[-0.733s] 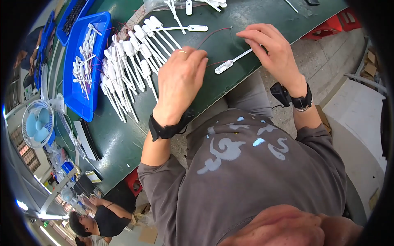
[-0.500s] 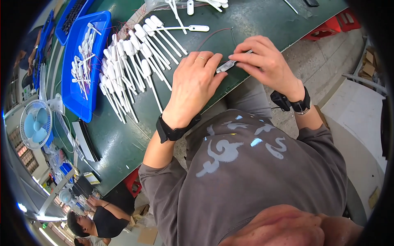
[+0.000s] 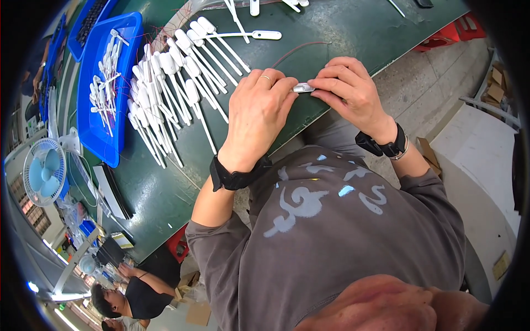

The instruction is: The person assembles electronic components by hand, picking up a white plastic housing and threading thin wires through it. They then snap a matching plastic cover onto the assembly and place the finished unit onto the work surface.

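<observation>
Between my two hands, just over the table's near edge, is a small white plastic casing with a recessed opening. The thumb and fingers of my left hand pinch its left end. My right hand is closed at its right end, fingertips together. Fingers cover both ends, so its full length is hidden. Beyond the hands, a thin red wire arcs over the green table. Left of my left hand lies a pile of white sticks with oval heads.
A blue tray at left holds smaller white parts with red wires. One stick with an opening in its head lies across the pile's far end. A fan stands further left; a person sits at lower left. Red stools are beyond the right edge.
The casing has turned from slanted to nearly level, and less of it shows. My right hand has moved slightly down, and the two hands grip opposite ends.
</observation>
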`<state>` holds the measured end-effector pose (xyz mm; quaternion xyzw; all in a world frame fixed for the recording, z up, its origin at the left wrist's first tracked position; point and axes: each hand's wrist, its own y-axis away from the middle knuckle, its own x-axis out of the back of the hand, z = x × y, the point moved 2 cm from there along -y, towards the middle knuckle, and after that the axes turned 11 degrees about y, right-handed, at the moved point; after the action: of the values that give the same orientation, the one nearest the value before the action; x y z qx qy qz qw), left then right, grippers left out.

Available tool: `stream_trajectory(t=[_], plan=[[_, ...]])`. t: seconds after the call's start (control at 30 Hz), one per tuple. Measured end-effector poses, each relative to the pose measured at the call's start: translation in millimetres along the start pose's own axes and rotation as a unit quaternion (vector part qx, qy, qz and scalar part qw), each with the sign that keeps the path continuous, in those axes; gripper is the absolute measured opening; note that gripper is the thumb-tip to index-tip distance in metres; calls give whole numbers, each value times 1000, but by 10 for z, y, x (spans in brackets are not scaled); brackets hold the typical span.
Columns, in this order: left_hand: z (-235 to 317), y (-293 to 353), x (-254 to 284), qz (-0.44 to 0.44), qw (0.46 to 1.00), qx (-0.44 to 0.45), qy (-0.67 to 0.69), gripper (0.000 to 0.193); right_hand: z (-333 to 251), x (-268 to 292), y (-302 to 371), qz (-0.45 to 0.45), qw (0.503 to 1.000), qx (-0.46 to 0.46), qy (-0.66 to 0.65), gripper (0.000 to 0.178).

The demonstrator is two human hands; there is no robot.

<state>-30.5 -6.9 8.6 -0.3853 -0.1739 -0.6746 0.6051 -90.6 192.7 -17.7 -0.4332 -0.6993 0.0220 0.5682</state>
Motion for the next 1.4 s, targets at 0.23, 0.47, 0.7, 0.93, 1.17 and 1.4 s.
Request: stream_trajectory(t=[0.23, 0.47, 0.7, 0.93, 1.17, 1.4], plan=[[-11, 5, -32, 18, 998, 44, 42, 24, -19, -30, -12, -6, 1000, -12, -4, 24], [-11, -26, -41, -6, 994, 76, 76, 22, -54, -17, -43, -24, 1000, -18, -4, 24], [0, 24, -5, 1, 1000, 17, 15, 20, -54, -2, -50, -25, 1000, -15, -3, 21], [20, 93, -35, -1, 994, -58, -96, 22, -69, -15, -29, -18, 1000, -15, 8, 20], [69, 145, -91, -23, 981, -92, -167, 34, -78, -26, -3, -21, 999, 0, 29, 26], [44, 218, -149, 17, 985, -86, -151, 37, -67, -26, -10, -48, 997, 34, 42, 32]])
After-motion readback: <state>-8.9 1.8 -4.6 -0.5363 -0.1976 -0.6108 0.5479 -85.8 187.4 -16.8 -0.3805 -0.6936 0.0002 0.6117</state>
